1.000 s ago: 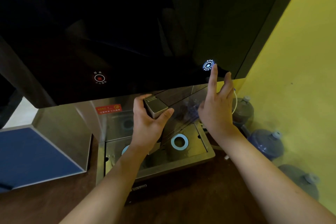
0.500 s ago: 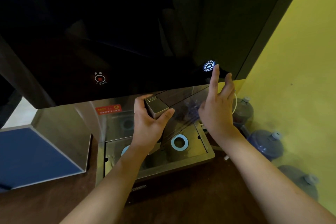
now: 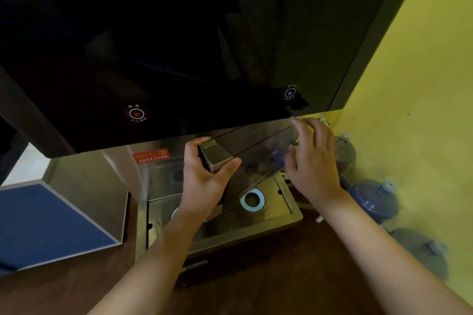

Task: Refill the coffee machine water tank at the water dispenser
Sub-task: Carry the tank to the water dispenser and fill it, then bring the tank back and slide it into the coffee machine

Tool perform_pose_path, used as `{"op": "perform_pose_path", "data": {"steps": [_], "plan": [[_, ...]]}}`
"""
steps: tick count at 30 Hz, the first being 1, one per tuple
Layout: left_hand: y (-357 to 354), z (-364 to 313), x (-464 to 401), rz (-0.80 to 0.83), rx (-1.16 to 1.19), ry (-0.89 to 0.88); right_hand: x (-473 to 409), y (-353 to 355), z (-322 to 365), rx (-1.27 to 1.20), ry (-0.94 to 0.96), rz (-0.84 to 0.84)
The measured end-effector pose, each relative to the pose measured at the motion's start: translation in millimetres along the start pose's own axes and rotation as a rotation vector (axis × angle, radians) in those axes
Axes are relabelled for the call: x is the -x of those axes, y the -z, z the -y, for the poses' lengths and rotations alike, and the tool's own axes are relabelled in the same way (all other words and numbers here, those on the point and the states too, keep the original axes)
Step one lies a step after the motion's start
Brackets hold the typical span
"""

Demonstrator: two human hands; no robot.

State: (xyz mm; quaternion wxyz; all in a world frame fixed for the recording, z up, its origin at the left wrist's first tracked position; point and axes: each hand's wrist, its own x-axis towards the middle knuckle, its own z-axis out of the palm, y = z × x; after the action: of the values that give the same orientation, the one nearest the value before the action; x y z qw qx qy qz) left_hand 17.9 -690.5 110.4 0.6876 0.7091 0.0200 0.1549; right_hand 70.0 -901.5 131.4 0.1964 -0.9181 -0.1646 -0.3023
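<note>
My left hand (image 3: 204, 179) grips the silver handle end of the clear water tank (image 3: 258, 158), holding it tilted under the black front panel of the water dispenser (image 3: 179, 59). The tank's far end sits beneath the right outlet, above the steel drip tray (image 3: 284, 215). My right hand (image 3: 312, 161) hovers just below the panel edge, fingers apart and blurred, holding nothing. The round button (image 3: 290, 93) above it is dim. A red-ringed hot-water button (image 3: 136, 113) sits on the panel's left.
Several large blue water jugs (image 3: 373, 199) lie on the floor by the yellow wall (image 3: 409, 84) at right. A blue-topped steel counter (image 3: 46, 222) stands at left. A red warning label (image 3: 151, 155) is stuck under the panel.
My right index finger has come off the round button and the hand has dropped below the panel edge. The button's bright white glow has gone dim. My left hand still holds the tank.
</note>
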Motion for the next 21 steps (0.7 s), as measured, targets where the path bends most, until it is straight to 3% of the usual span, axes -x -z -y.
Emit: {"op": "perform_pose_path", "data": {"steps": [6,11,16,21], "plan": [[22.5,-2.5,21.2,0.037,0.009,0.03,6.7,6.4,-5.8,-0.048,0.231,0.401],[44.8,0.1,44.3,0.057,-0.094,0.028,3.0,2.2,19.0,-0.015,0.365,0.617],[80.4,-0.1,67.1,0.004,-0.181,0.015,3.5,-12.0,52.0,-0.078,0.349,0.914],[147.3,-7.9,86.9,0.01,-0.183,0.02,-2.4,-20.8,126.3,-0.097,0.335,1.007]]}}
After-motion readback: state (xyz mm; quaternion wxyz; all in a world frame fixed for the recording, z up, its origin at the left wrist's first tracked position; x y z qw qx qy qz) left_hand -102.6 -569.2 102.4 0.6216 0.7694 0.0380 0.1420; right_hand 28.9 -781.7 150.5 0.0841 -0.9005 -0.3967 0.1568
